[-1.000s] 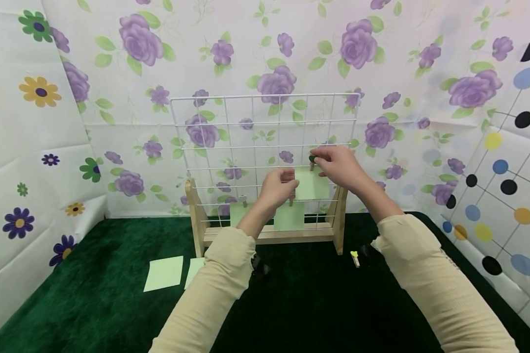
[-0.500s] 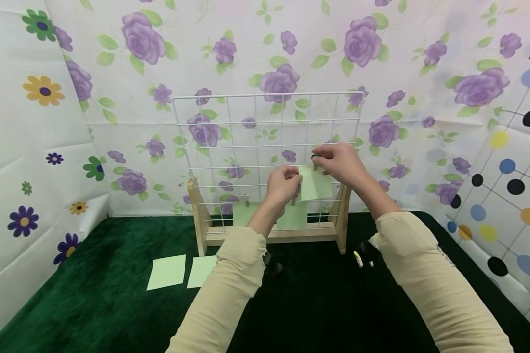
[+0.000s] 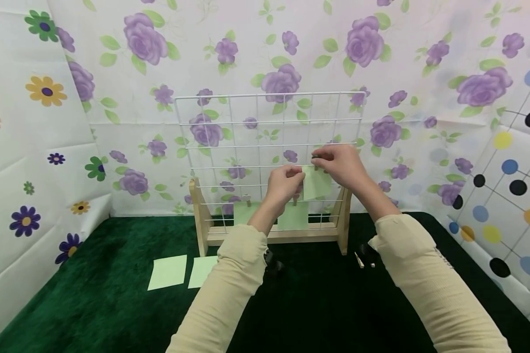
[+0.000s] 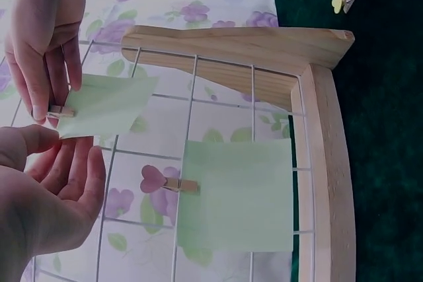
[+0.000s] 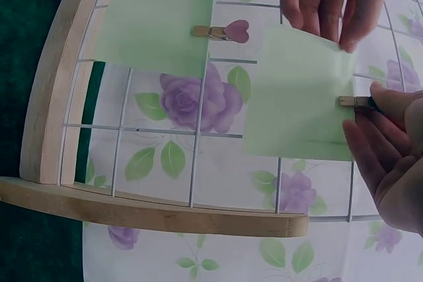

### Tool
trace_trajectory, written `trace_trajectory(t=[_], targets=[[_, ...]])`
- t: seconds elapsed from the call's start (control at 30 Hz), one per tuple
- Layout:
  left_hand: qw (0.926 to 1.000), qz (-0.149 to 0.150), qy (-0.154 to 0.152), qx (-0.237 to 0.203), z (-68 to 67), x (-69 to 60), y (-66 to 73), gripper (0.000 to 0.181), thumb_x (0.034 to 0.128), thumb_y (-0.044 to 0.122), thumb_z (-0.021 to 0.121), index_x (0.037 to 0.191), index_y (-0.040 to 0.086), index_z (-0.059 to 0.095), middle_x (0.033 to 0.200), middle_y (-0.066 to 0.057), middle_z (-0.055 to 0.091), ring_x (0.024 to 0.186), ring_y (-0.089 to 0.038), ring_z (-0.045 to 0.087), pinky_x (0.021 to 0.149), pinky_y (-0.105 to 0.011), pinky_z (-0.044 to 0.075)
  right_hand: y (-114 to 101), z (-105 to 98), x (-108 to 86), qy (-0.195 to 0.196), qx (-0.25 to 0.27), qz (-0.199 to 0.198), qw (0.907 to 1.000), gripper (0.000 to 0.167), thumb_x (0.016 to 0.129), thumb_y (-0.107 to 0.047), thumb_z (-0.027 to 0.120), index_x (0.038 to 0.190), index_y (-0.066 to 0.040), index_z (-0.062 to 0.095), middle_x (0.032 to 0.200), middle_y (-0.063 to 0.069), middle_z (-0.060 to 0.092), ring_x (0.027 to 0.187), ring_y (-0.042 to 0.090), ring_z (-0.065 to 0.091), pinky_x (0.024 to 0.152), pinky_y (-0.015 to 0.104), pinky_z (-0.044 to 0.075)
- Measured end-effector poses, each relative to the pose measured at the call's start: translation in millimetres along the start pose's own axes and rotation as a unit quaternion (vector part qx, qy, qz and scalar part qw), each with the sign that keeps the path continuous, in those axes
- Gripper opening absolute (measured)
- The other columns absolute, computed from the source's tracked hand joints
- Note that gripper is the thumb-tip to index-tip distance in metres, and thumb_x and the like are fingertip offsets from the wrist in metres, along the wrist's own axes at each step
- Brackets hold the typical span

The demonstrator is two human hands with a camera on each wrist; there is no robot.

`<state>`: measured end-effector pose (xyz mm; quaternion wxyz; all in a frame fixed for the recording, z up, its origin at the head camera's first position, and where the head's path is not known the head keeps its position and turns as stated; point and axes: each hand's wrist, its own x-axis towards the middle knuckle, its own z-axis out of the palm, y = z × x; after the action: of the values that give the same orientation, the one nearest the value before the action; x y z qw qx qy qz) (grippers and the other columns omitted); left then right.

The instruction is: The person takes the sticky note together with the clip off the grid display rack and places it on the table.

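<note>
My left hand [image 3: 284, 189] pinches the upper left corner of a pale green paper square [image 3: 316, 185] between thumb and finger. At the paper's top edge, my right hand [image 3: 342, 164] squeezes a small wooden clothespin [image 5: 353, 102]; its dark head is mostly covered by the thumb. The clothespin's tip overlaps the paper, which lies against the white wire grid [image 3: 258, 145]. Below it hangs another green square [image 4: 238, 196], held by a clothespin with a pink heart [image 4: 153, 179]. A third square [image 3: 243, 213] hangs lower left, partly behind my left arm.
The grid stands in a wooden base [image 3: 300, 238] on a dark green cloth. Two green squares, a left one [image 3: 168, 272] and a right one [image 3: 202, 271], lie at front left. Clothespins with blue and yellow hearts [image 4: 338, 4] lie to the right.
The view has shifted slightly. My right fingers have closed further over the clothespin's dark head, which showed more a second ago. The paper and left hand stay almost in place.
</note>
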<state>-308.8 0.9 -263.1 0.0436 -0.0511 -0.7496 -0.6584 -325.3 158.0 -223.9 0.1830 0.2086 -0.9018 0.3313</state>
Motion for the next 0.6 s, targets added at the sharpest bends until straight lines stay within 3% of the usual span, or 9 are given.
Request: trace_trajectory(t=[0.2,0.4,0.6], targets=[[0.9999,-0.001,0.014,-0.008,2.9,-0.6,4.4,0.018,0.0934,0.009,0.062,0.108,0.0,0.066,0.096,-0.007,0.066,0.076,-0.023,0.061,0.069,-0.038,0.052,3.7,4.7,1.0,0.026,-0.019,-0.035,0.9989,0.021,0.093,-0.012,0.066,0.109,0.001,0.072,0.101,0.015,0.071,0.079,0.025,0.067,0.069,0.039,0.053],[0.9994,-0.002,0.035,0.008,8.3,-0.1,7.2,0.017,0.0899,0.006,0.065,0.105,-0.002,0.065,0.09,-0.005,0.065,0.063,-0.012,0.055,0.049,-0.022,0.042,9.2,9.8,0.0,0.072,-0.036,-0.075,0.9939,0.017,0.09,-0.009,0.069,0.103,0.002,0.073,0.095,0.015,0.072,0.077,0.025,0.067,0.062,0.034,0.047],[0.997,0.013,0.064,0.041,10.0,-0.2,6.4,0.014,0.09,0.004,0.064,0.103,-0.001,0.067,0.094,-0.008,0.067,0.067,-0.011,0.056,0.049,-0.02,0.045,7.2,11.1,0.1,0.092,-0.046,-0.087,0.9908,0.015,0.088,-0.007,0.071,0.099,0.002,0.074,0.093,0.015,0.072,0.078,0.027,0.067,0.061,0.032,0.045]])
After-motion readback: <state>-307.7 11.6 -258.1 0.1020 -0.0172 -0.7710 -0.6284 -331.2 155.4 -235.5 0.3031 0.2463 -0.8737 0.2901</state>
